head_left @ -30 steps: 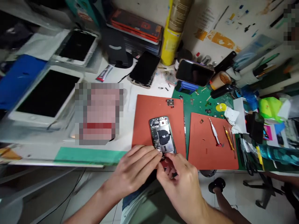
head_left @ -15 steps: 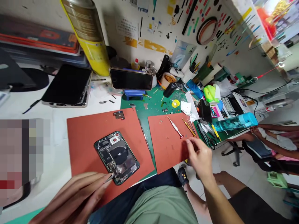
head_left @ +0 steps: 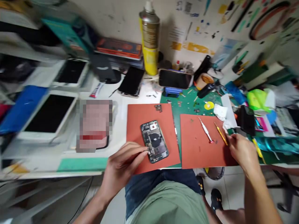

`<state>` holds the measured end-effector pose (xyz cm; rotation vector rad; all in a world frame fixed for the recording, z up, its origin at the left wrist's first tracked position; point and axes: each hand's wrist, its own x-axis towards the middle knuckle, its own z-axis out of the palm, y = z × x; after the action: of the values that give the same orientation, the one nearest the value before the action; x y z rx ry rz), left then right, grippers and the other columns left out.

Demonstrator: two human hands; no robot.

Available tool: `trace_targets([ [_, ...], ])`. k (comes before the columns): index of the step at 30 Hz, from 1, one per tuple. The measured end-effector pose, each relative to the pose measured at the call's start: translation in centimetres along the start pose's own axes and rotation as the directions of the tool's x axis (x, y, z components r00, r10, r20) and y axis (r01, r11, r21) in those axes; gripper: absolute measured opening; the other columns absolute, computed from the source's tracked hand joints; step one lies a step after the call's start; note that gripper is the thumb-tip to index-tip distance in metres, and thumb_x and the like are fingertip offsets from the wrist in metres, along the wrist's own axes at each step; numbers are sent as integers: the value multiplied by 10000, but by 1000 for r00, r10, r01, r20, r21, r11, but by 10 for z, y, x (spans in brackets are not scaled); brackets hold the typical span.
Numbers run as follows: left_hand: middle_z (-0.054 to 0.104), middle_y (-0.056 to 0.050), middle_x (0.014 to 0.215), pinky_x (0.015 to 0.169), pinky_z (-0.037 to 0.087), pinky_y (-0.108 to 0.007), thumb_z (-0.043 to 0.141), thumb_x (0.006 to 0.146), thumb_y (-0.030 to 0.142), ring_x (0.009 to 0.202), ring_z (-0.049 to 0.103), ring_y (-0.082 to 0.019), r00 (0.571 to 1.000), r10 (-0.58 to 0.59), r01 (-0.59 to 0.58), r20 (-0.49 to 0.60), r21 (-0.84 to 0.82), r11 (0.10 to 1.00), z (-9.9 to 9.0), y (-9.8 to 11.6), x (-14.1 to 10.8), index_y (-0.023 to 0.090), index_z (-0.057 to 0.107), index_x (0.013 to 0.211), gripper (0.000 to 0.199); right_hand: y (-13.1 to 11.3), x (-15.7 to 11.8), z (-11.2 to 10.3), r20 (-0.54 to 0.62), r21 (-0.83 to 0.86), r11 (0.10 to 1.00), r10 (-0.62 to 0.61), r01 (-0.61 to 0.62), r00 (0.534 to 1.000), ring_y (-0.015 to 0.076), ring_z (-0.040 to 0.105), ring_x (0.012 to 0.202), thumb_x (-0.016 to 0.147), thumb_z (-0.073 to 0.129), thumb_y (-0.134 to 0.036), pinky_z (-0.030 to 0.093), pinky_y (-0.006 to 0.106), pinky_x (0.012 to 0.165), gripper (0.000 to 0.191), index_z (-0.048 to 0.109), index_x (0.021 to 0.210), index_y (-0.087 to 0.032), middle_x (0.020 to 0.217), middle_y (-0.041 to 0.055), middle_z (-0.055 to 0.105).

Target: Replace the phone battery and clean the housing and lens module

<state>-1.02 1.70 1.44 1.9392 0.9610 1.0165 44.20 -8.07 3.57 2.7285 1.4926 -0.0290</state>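
An opened phone point(head_left: 154, 141) lies on the left red-brown mat point(head_left: 136, 124), its inner parts showing. Over its lower left side, my left hand point(head_left: 126, 160) pinches a small, thin metal-looking piece whose kind I cannot make out. My right hand point(head_left: 241, 152) is at the right edge of the second mat point(head_left: 191, 146), fingers curled downward; what they hold, if anything, is hidden. Just left of it lies a gold screwdriver point(head_left: 220, 133). A white and red screwdriver point(head_left: 206, 130) rests farther left. Near the left mat's top edge sits a small dark metal part point(head_left: 158, 107).
A phone point(head_left: 175, 79) leans on a blue stand point(head_left: 173, 92) behind the mats. Beyond them stands a yellow spray can point(head_left: 150, 46). Another phone point(head_left: 132, 81) and a white tablet point(head_left: 48, 116) lie to the left. Mixed items crowd the right, including a lime-green object point(head_left: 259, 99).
The view has swung left, bringing more of the left side of the desk into sight. My right hand has moved up beside the gold screwdriver. My left hand stays pinched at the opened phone.
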Motion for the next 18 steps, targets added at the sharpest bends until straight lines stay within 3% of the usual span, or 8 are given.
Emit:
trace_targets([
  [5,775,-21,941,760,585,-278,725,993,133,872,712,-155,999,-40,41,-25,35,999,5,-2,-2,216,758,1027,95,19,-7,11,-34,90,990,-107,110,994,309,751,803,984,464,-606,485,422,685,461,735,1104,-253,1028,173,809],
  [10,771,-39,948,763,591,-307,704,1013,165,873,708,-169,999,-22,23,-38,35,999,7,-3,-3,212,759,1052,82,13,-11,19,-106,156,979,-120,135,987,355,788,923,928,504,-683,561,440,725,619,680,1301,-221,1060,149,824],
  [15,781,-49,943,748,606,-315,692,1023,207,864,722,-179,998,-23,23,-63,7,1000,7,-3,-2,217,775,1027,84,16,-10,2,-149,154,968,-173,196,973,330,778,949,1013,415,-705,558,461,738,611,681,1354,-274,1104,181,798],
  [18,785,-45,947,772,612,-324,703,1019,210,870,727,-177,996,-29,29,-79,-6,1000,8,-3,-2,219,779,1014,76,10,-28,-16,-215,184,955,-192,233,958,299,760,950,1046,379,-720,569,460,740,574,738,1259,-326,1086,190,768],
])
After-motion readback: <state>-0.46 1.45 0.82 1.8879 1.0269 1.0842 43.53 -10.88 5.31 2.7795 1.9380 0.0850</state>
